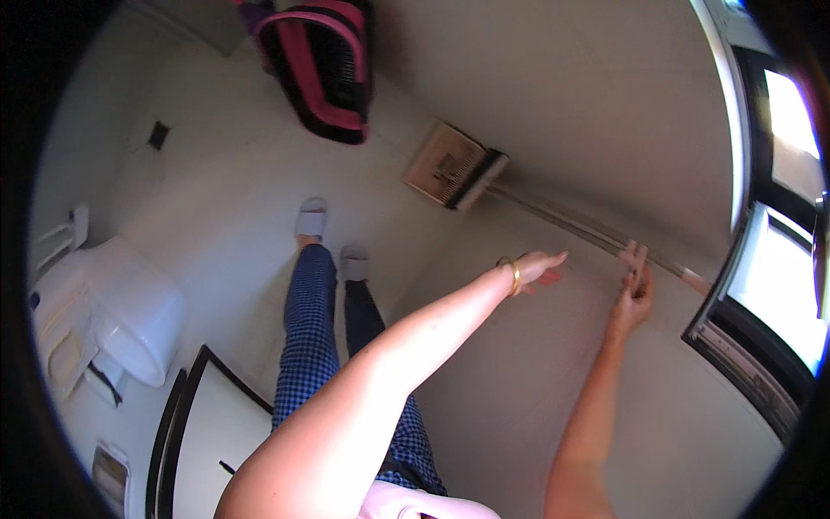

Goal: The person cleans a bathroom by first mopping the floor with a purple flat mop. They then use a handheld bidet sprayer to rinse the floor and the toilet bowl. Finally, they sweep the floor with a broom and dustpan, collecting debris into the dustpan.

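My left hand, with a gold bangle at the wrist, reaches out with its fingers stretched and nothing in them. To the right, my right hand is raised with its fingers apart. Its fingertips overlap the long pole handle of a broom and dustpan set; whether they touch it, I cannot tell. The beige dustpan stands in the corner on the floor, the dark-edged broom head against it. The handle leans along the wall, its upper end close to the window.
An open window with a dark frame is at the right. A white washbasin is at the left, near a dark-framed white door panel. A pink and black basket-like container stands at the far wall. A dark square drain is in the floor.
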`<state>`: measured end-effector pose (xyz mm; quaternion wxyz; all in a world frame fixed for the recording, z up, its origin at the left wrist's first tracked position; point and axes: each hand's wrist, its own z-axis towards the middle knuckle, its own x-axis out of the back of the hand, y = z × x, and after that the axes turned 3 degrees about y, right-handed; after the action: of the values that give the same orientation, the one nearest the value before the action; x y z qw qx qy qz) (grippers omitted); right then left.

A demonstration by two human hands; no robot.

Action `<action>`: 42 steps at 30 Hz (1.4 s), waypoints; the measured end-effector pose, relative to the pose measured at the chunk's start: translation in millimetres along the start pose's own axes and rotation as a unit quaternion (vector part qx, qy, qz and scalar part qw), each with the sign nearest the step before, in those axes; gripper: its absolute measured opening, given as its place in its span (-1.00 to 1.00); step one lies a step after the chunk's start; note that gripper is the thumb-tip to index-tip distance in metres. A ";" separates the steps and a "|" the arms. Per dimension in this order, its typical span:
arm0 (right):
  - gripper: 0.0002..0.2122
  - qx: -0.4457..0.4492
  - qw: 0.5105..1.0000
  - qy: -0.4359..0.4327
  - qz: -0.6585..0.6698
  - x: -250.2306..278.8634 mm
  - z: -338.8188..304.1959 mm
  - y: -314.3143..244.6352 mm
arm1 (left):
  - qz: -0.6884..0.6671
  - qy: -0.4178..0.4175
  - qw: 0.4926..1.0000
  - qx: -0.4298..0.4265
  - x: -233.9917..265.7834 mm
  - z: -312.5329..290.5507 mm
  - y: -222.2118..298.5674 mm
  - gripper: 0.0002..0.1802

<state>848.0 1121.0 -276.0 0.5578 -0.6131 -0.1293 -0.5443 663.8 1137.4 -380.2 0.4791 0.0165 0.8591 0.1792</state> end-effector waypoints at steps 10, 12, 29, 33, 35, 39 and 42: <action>-0.62 -0.004 0.990 -0.007 -0.144 -2.3 2.4 5.2 | -0.028 0.495 0.868 -0.013 207.2 -220.5 -157.6 -0.53; -0.56 -0.001 0.976 0.004 -0.218 -2.7 -9.6 -11.3 | -0.025 0.600 0.799 -0.028 224.6 -284.2 -190.6 -0.61; -0.75 0.348 0.918 -0.168 -0.088 -115.4 -128.9 -168.8 | -0.413 0.702 0.573 -0.090 -31.6 -451.8 -497.1 -0.78; -0.77 0.418 0.865 -0.266 -0.084 -131.1 -140.3 -219.4 | -0.535 0.696 0.470 -0.095 -90.3 -449.2 -529.1 -0.75; -0.79 0.407 0.858 -0.302 -0.080 -137.1 -139.8 -226.3 | -0.603 0.664 0.429 -0.109 -97.1 -422.4 -563.5 -0.74; -0.80 0.360 0.852 -0.369 -0.089 -174.4 -130.7 -202.7 | -0.696 0.636 0.307 -0.134 -113.3 -412.1 -610.4 -0.75; -0.85 0.295 0.781 -0.502 -0.224 -161.1 -192.4 -207.0 | -0.709 0.653 0.231 -0.136 -131.1 -424.0 -651.3 -0.78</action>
<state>528.6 1105.9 -335.7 0.4298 -0.5586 -0.6793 -0.2044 476.4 378.2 -281.8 -0.3208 -0.7873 0.4982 -0.1702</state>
